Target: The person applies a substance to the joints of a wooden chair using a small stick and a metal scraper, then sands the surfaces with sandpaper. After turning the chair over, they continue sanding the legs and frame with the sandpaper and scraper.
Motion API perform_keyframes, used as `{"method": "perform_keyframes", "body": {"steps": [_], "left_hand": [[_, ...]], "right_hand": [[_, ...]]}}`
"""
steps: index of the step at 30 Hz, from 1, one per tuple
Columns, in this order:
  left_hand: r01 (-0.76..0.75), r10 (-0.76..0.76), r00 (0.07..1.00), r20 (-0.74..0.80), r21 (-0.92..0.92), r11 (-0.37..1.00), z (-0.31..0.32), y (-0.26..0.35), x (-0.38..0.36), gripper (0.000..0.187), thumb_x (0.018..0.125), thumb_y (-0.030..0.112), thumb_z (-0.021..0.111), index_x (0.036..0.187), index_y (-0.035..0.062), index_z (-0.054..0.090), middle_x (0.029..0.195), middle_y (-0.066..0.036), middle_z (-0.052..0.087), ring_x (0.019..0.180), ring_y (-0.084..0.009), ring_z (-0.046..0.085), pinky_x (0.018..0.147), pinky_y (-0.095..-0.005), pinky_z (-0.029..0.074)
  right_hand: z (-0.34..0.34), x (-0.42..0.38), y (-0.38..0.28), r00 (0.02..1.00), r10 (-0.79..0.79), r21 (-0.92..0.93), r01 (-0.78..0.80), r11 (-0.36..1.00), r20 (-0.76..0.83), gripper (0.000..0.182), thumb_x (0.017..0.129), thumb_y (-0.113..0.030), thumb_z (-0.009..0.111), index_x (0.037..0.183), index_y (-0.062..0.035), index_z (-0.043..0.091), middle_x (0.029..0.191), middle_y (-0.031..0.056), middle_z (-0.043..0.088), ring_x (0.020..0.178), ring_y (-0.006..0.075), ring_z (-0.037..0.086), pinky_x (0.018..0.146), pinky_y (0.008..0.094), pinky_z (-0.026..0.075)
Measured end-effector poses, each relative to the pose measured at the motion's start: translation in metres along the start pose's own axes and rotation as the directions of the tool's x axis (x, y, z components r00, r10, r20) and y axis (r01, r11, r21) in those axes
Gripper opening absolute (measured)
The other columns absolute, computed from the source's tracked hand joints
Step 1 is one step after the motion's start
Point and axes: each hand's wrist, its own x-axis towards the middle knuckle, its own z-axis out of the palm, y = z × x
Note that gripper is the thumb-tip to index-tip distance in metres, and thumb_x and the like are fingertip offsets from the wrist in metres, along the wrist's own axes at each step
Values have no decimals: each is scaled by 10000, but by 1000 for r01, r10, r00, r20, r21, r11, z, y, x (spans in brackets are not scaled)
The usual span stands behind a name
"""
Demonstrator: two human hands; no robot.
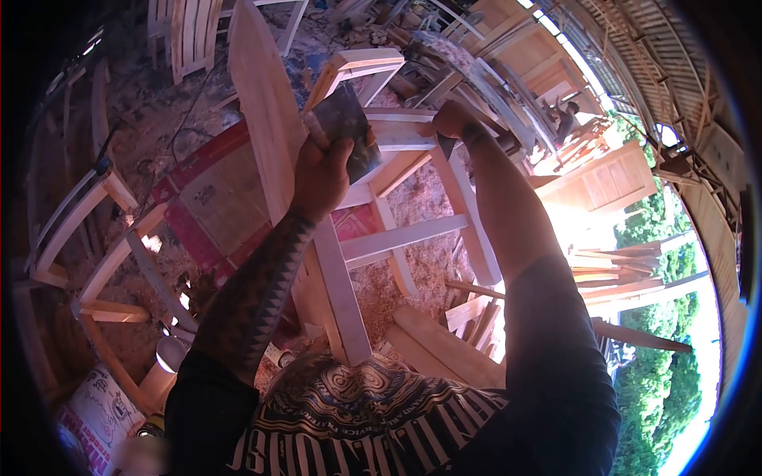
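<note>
My left hand (324, 176) is closed on a dark, flat sheet of sandpaper (349, 131), with the thumb pressed on its near face. The sheet is beside a tall, pale wooden board (266, 103) that belongs to an unfinished wooden chair frame (409, 240). My right hand (456, 120) is closed over the far right corner of the frame, where a rail meets a leg. Its fingertips are partly hidden from me. The frame stands tilted in front of my body, and one squared leg (337, 293) reaches toward my shirt.
A curved wooden frame (103, 262) stands at the left. Below the chair frame, wood shavings (432, 198) cover the ground beside a red-edged panel (222, 198). Loose boards (444, 349) lie near my right side. Farther back, a person (567, 119) is near stacked wood.
</note>
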Motion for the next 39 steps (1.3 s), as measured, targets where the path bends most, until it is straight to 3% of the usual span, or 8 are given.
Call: {"method": "perform_keyframes", "body": {"steps": [3,9,19,22,23,26,32,39], "left_hand": [[-22,22,1000,-2,-17,1000,1,-1,0,290,967,190,624,1154,-31,629,1064,-150,715,983,-262,701,874,-374,529],[-39,41,999,-28,65,997,0,5,-2,279,966,196,627,1128,-31,637,1029,-149,720,948,-270,705,861,-376,527],[-35,35,999,3,77,996,-1,4,-1,296,980,209,623,1137,-42,642,1109,-164,705,1014,-302,689,905,-383,517],[-76,76,997,-5,86,993,-1,-4,2,318,986,215,623,1157,-53,632,1136,-171,699,1041,-305,686,921,-382,516],[-91,93,996,-18,77,993,0,-3,2,326,987,216,624,1165,-56,629,1142,-173,698,1047,-307,686,924,-381,516],[-54,52,998,24,69,996,-2,0,1,340,987,218,623,1182,-60,620,1149,-174,698,1064,-297,685,935,-377,515],[23,-23,999,24,-26,999,0,5,1,328,975,220,635,1147,-59,635,1099,-153,714,1003,-264,697,907,-373,522],[-37,40,999,-24,101,994,-1,1,1,290,973,218,638,1106,-40,654,1028,-140,715,957,-269,699,864,-379,528]], "right_hand": [[24,26,11,974,-205,-329,226,917,99,441,894,-438,569,943,-68,802,997,179,764,993,335,730,940,437,554],[27,42,-2,965,-212,-455,259,852,153,331,851,-351,614,914,-95,814,1018,155,774,997,328,732,944,434,560],[32,51,-3,897,-433,-317,438,841,90,212,820,-149,636,935,-44,781,1016,172,758,957,348,738,882,410,582],[4,24,27,918,-386,-120,374,920,-91,214,819,-161,641,933,-48,782,1021,161,759,946,358,734,857,420,579],[10,17,30,977,-72,169,106,980,-200,205,827,-171,637,913,-66,790,992,153,762,914,344,739,831,432,575],[16,16,45,961,-275,-426,259,867,26,253,881,-191,574,918,-88,802,1040,155,768,972,337,741,862,436,581],[29,19,30,959,-247,-492,282,823,137,284,892,-238,576,933,-84,811,1027,147,775,988,316,746,867,452,577],[58,40,-3,968,-242,-356,205,912,-64,210,856,-209,624,866,-106,807,976,135,779,919,316,757,813,436,594]]}}
